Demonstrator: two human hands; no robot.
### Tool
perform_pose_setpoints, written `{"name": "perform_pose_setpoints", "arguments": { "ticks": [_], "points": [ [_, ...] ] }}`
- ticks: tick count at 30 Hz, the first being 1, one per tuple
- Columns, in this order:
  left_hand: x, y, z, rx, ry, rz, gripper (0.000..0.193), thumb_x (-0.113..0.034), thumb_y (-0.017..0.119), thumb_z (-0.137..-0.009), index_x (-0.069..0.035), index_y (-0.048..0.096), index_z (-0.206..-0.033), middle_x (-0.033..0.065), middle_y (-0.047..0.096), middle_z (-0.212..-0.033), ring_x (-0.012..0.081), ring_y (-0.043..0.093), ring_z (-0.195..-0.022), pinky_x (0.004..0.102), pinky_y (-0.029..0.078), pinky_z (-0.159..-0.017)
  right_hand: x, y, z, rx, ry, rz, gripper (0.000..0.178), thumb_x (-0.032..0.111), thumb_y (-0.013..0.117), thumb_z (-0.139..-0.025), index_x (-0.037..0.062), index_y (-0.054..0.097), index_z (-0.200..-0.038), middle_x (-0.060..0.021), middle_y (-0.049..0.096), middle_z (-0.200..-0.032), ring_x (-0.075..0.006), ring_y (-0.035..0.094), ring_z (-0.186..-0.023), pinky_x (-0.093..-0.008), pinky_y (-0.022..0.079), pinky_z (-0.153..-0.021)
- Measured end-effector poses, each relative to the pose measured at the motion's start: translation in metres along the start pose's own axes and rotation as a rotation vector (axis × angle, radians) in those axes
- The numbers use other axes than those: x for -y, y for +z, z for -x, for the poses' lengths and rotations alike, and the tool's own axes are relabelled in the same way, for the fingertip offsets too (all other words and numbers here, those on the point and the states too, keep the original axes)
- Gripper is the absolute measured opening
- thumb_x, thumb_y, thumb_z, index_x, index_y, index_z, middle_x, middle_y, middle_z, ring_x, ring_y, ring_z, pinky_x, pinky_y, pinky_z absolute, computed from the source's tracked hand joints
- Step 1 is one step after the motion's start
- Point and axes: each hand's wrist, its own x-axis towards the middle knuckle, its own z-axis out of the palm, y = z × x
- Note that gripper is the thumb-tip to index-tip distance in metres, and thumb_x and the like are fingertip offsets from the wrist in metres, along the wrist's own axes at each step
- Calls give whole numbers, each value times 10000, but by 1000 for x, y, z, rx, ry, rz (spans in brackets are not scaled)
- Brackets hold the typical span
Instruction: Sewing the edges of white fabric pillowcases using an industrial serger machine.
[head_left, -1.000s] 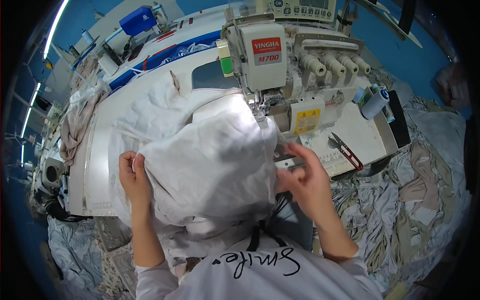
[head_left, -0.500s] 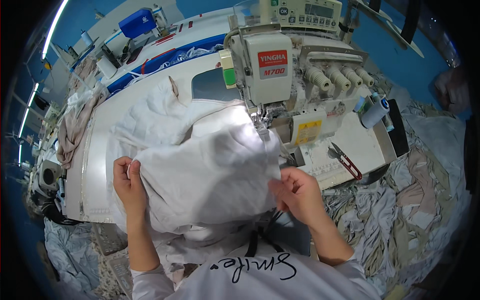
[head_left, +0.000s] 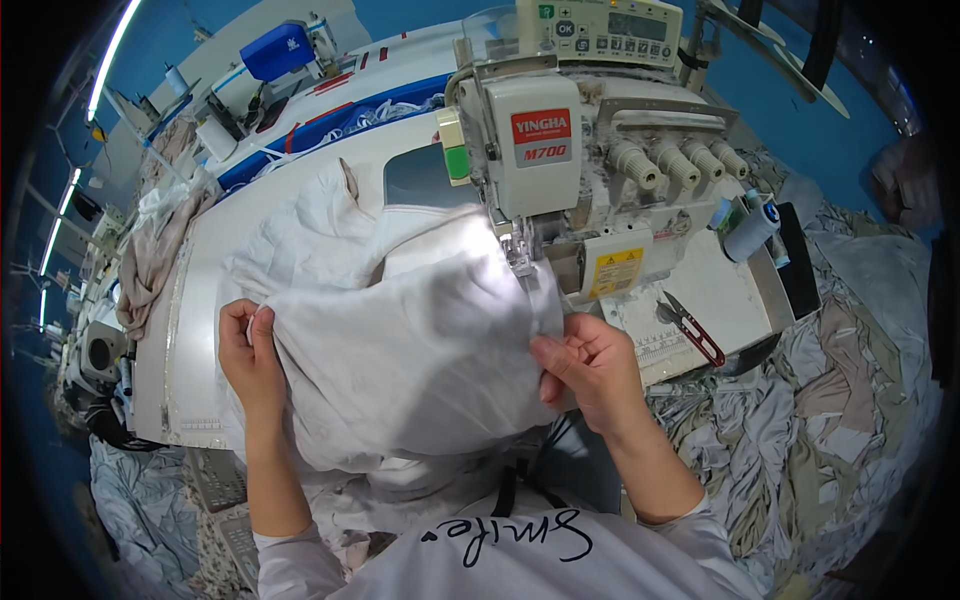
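Observation:
A white garment (head_left: 400,350) lies spread over the sewing table, its right edge running under the presser foot (head_left: 518,252) of an overlock sewing machine (head_left: 535,140). My left hand (head_left: 250,360) pinches the cloth at its left side, thumb on top. On the right, my right hand (head_left: 590,370) grips the garment's right edge between thumb and fingers, a little nearer to me than the presser foot. The machine's lamp lights the cloth beside the needle. Lower folds of the garment hang over the table's front edge toward my lap.
Red-handled thread snips (head_left: 692,328) lie on the machine's right plate. Beside them stands a blue-grey thread cone (head_left: 752,232). Heaps of pale fabric (head_left: 760,450) cover the area at right. A blue-covered machine (head_left: 278,50) stands beyond the table (head_left: 190,330) at far left.
My right hand has moved slightly up and left and has closed on the garment's edge. My left hand has shifted slightly left and up, the cloth drawn flatter between them.

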Motion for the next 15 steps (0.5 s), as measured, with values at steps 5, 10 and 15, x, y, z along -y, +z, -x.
{"name": "perform_pose_setpoints", "arguments": {
  "ticks": [5, 10, 15],
  "points": [
    [-2, 2, -10, -11, -7, 28, 112, -91, 586, -892, -12, 515, -855, 0, 483, -774, 91, 424, -726, 196, 366, -687, 5, 3, -2, -12, -5, -20, 192, 145, 678, -846, -15, 583, -891, -15, 575, -565, -74, 546, -441, -191, 424, -406],
    [-4, 6, -19, -22, 3, 36, 101, -84, 583, -892, -13, 520, -858, -2, 486, -768, 84, 427, -718, 192, 367, -677, 7, 4, -2, 0, 10, -17, 208, 146, 681, -842, -19, 570, -906, -20, 582, -573, -79, 550, -449, -190, 430, -423],
    [-6, 11, -26, -26, 16, 41, 103, -88, 582, -895, -11, 523, -862, 0, 493, -769, 83, 433, -718, 192, 373, -681, 7, 4, -2, -13, 6, 2, 215, 150, 685, -840, -20, 567, -900, -21, 578, -573, -82, 550, -450, -195, 431, -423]
  ]
}}
